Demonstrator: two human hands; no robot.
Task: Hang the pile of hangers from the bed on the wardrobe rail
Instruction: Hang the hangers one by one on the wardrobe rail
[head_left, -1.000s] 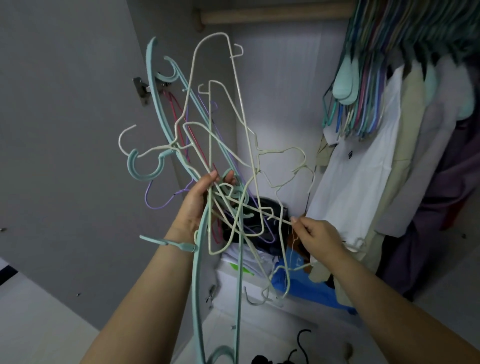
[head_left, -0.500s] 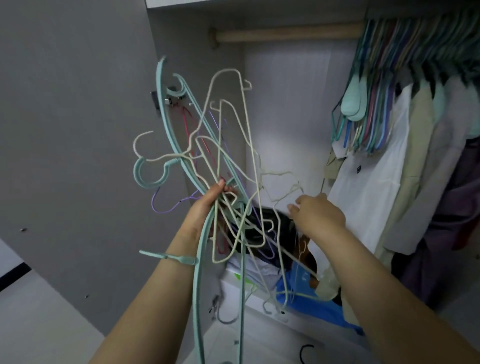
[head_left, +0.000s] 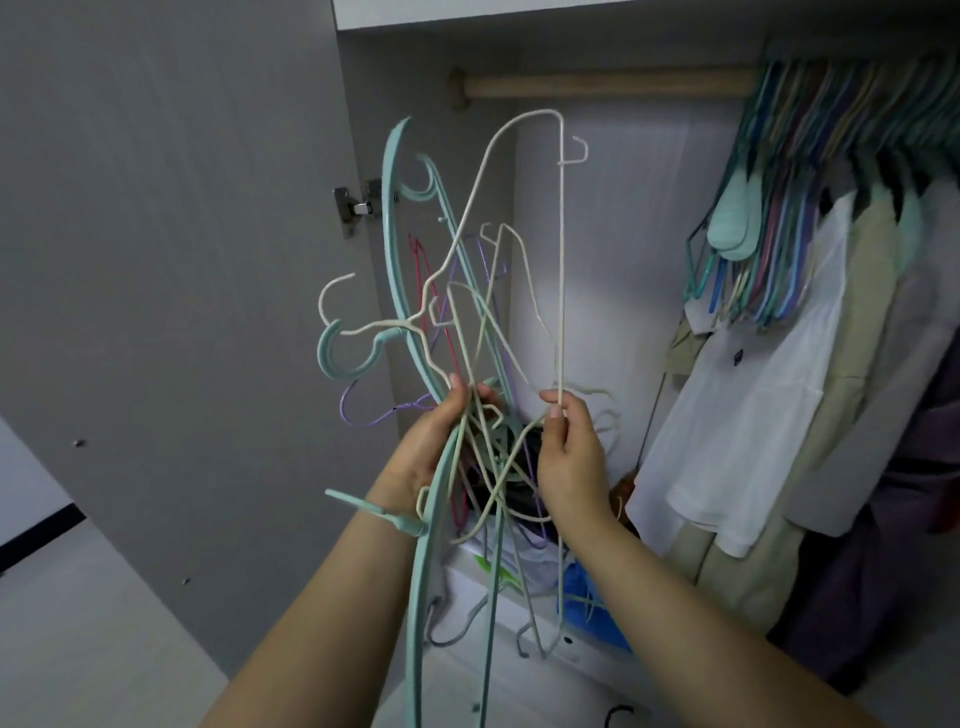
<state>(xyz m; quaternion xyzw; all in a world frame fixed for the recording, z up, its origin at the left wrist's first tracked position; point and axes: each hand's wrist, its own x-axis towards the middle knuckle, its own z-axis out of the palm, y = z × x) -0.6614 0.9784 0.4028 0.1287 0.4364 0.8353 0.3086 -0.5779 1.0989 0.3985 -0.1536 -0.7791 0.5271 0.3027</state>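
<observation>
- Left hand (head_left: 431, 447): raised below the round wooden wardrobe rail (head_left: 608, 83), forearm angled up from bottom centre; fingers curled tight round the tangled bundle of thin cream, teal, purple and pink hangers (head_left: 467, 322).
- Right hand (head_left: 569, 457): raised just right of the bundle, below the rail; thumb and forefinger pinch the long straight bar of one cream wire hanger (head_left: 561, 260), the other fingers loosely curled behind it.
- That cream wire hanger stands nearly upright, its top corner just below the rail but not touching it; its lower part is tangled in the bundle.
- Change from half a second ago: the right hand, then reaching over the cream loops with its back to the camera, now grips the straight bar; the bundle sits higher, closer to the rail.
- Materials: cream hangers are thin coated wire with small notched hooks; teal ones are broader, flat, curved plastic with thick open hooks; purple and pink are slim wire.
- Below the rail's right end: a dense row of teal, blue and pink hangers (head_left: 810, 171) carrying a white shirt (head_left: 737, 410), beige and purple garments.
- Left of the rail: grey matt wardrobe door (head_left: 171, 260) with metal hinge (head_left: 356, 208).
</observation>
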